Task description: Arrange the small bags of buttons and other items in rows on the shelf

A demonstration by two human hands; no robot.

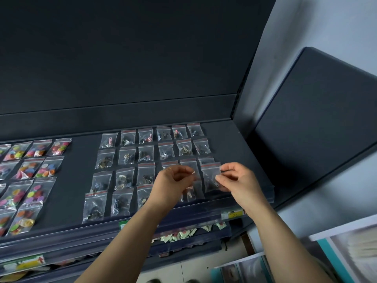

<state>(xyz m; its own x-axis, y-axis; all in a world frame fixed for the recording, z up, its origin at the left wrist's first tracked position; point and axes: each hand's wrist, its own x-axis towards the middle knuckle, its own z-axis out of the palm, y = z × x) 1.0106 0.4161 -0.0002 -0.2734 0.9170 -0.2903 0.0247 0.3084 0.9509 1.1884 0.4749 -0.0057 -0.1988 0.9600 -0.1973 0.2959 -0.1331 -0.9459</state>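
Your right hand (237, 177) pinches the right edge of a small clear bag (211, 177) between thumb and fingertips, holding it just above the dark shelf (77, 170) at the right end of the third row of hardware bags (145, 152); your left hand (173, 180) has its fingers curled narrow around another clear bag (192, 192) just beside it

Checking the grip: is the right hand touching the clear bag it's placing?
Touching. The head view shows the right hand pinching the clear bag's right edge.
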